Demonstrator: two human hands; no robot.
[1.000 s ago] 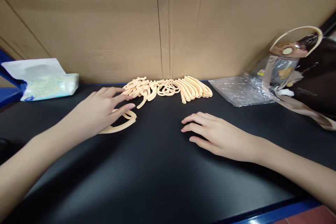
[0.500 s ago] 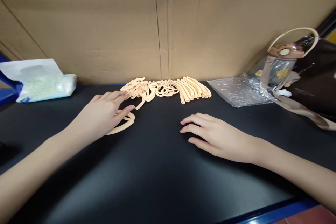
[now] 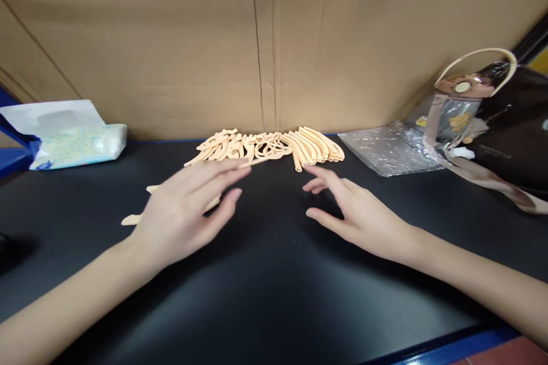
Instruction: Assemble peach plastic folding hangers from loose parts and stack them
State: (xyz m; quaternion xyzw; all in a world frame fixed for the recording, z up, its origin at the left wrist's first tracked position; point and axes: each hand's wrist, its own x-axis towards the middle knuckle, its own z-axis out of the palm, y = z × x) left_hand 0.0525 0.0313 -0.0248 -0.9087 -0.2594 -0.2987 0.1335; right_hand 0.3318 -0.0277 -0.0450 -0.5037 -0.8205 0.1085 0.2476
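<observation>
My left hand (image 3: 188,205) is raised over the dark table with a slim peach plastic piece (image 3: 257,163) sticking out from its fingertips; most of that piece is hidden. Under the same hand, partly covered, lie larger curved peach pieces (image 3: 131,220). Facing it from the right, my right hand (image 3: 351,205) holds nothing, its thumb and index finger apart. Behind both hands are loose peach pieces: a tangled pile of small curved ones (image 3: 214,148), ring-shaped ones (image 3: 274,151) in the middle, and a row of long curved arms (image 3: 317,147) on the right.
A cardboard wall (image 3: 171,40) closes off the back of the black table (image 3: 265,296). At left lies a soft plastic packet (image 3: 81,145) with a white flap. A clear plastic bag (image 3: 385,151), a handled bottle (image 3: 462,102) and a dark bag (image 3: 514,131) stand at right.
My left hand has drawn back from the small-piece pile and moved right, a slim piece now at its fingertips. My right hand has lifted slightly, index finger pointing further forward.
</observation>
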